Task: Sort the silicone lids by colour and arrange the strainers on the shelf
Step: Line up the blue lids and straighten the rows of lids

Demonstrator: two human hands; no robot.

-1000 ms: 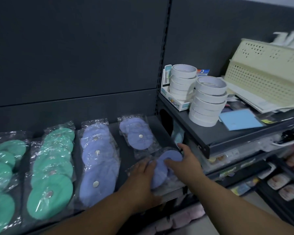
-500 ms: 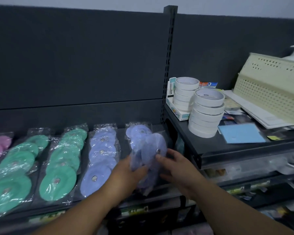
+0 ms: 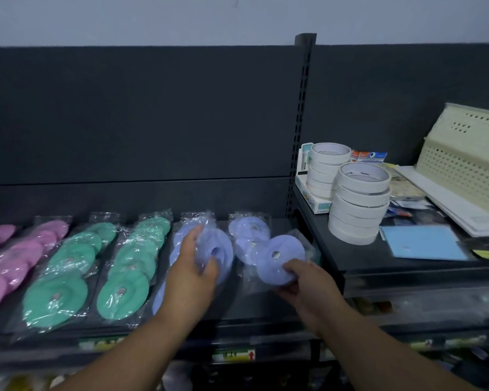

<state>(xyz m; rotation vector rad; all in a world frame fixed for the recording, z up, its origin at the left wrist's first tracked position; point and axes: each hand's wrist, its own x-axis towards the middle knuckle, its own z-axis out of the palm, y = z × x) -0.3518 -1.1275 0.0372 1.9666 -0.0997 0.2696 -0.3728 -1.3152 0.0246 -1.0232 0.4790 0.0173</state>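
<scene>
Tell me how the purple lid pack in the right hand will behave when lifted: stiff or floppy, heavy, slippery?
Probably floppy: the pack is thin film around a soft-looking lid, and it crumples near the right hand. Likely light, since fingertips alone pinch it. The glossy film may be slippery, so it could slip from the grip.

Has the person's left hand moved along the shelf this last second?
Yes. The left hand, gripping a purple lid pack, has gone left, away from the tape rolls, over the long purple row; the right hand holds a second pack.
</scene>
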